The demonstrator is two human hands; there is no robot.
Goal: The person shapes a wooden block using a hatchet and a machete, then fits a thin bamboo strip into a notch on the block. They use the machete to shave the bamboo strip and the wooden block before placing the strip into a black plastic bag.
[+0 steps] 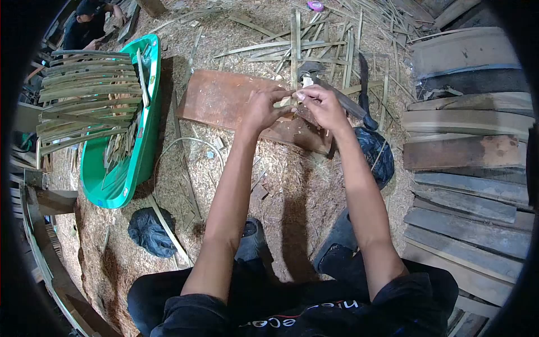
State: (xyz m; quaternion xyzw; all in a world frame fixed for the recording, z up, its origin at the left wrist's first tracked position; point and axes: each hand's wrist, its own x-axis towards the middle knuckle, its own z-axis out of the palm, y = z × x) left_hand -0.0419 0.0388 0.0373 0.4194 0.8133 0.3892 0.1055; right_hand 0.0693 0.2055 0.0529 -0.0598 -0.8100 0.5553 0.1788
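Both my hands are close together above a reddish-brown board (pixel 216 101) on the shaving-covered ground. The fingers of my left hand (pixel 265 109) are curled and pinched at the lower end of an upright pale strip (pixel 295 50). My right hand (pixel 323 106) is pinched close beside it; what lies between its fingertips is too small to name. Just right of my hands, a wide dark blade (pixel 348 104) with a dark handle lies by the board. A second long dark tool (pixel 364 84) lies across it, partly on the ground.
A green tub (pixel 151 118) holding bamboo slats stands at left, with a person (pixel 90 25) behind it. Black plastic bags (pixel 151 231) lie beside my legs. Wooden planks (pixel 460 154) line the right side. Loose strips and a pink object (pixel 315 5) lie ahead.
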